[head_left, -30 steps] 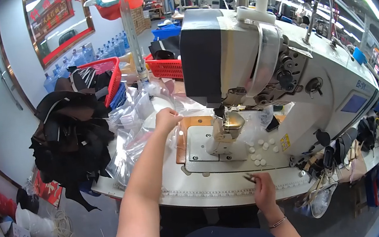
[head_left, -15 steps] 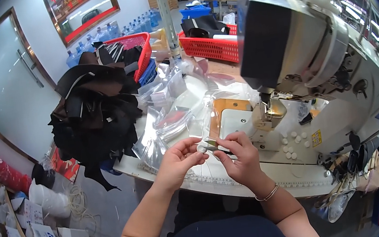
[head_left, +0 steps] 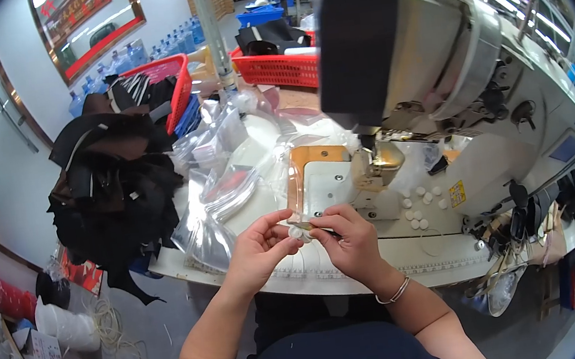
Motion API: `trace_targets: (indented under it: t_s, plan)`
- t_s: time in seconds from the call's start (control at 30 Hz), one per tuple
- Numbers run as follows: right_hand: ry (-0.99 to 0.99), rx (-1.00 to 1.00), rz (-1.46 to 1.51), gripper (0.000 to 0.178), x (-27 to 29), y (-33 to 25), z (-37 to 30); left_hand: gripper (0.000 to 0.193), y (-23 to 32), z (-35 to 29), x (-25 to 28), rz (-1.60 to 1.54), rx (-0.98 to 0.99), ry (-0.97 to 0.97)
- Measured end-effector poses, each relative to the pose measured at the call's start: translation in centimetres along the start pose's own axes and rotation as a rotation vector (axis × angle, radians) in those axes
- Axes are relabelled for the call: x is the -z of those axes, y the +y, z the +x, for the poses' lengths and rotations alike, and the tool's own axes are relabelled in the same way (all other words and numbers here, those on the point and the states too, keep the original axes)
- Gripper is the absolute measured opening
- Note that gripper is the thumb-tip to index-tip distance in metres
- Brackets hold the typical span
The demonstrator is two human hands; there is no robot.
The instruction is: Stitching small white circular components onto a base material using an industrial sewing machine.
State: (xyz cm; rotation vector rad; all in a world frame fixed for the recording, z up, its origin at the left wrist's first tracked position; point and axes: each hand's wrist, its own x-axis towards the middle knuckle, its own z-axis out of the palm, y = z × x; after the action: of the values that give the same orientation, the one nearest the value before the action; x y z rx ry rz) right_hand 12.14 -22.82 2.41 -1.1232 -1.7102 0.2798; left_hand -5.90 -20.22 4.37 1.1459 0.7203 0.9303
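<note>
Over the table's front edge, in front of the sewing machine, my hands meet. My left hand (head_left: 258, 246) pinches a small white round piece (head_left: 298, 233) between thumb and fingertips, with thin thread hanging below it. In my right hand (head_left: 350, 243) is a pair of small thread snips (head_left: 302, 225); its pale blade lies against the white piece, and its dark handle is mostly hidden by my fingers. More white round pieces (head_left: 416, 223) lie loose on the machine bed to the right.
The sewing machine (head_left: 387, 52) towers at the right, its needle area (head_left: 375, 165) just beyond my hands. Clear plastic bags (head_left: 210, 218) and a heap of black fabric pieces (head_left: 113, 194) lie left. Red baskets (head_left: 281, 69) stand behind. A ruler strip (head_left: 420, 268) runs along the front edge.
The view has shifted, moving the scene left and up. The snips' blade has turned from pointing up to lying flatter across the white piece; both hands keep their hold.
</note>
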Motion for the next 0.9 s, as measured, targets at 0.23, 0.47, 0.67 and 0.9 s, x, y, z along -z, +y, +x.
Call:
trace_targets:
  t_s: [0.23,0.47,0.67,0.9]
  plan:
    - [0.08,-0.19,-0.004,0.022,3.7,1.7,-4.4,0.041,5.3,11.0,2.3,0.041,-0.027,0.22]
    - [0.192,-0.339,-0.343,0.026,9.2,3.2,-11.9,0.04,3.3,23.8,5.3,-0.18,0.109,0.14]
    - [0.278,-0.335,-0.503,0.03,10.0,3.4,-12.8,0.047,-0.5,21.9,8.4,1.395,-0.157,0.462]
    - [0.099,-0.311,-0.686,0.012,10.1,5.3,-14.1,0.032,9.2,7.5,12.5,1.602,0.11,0.484]
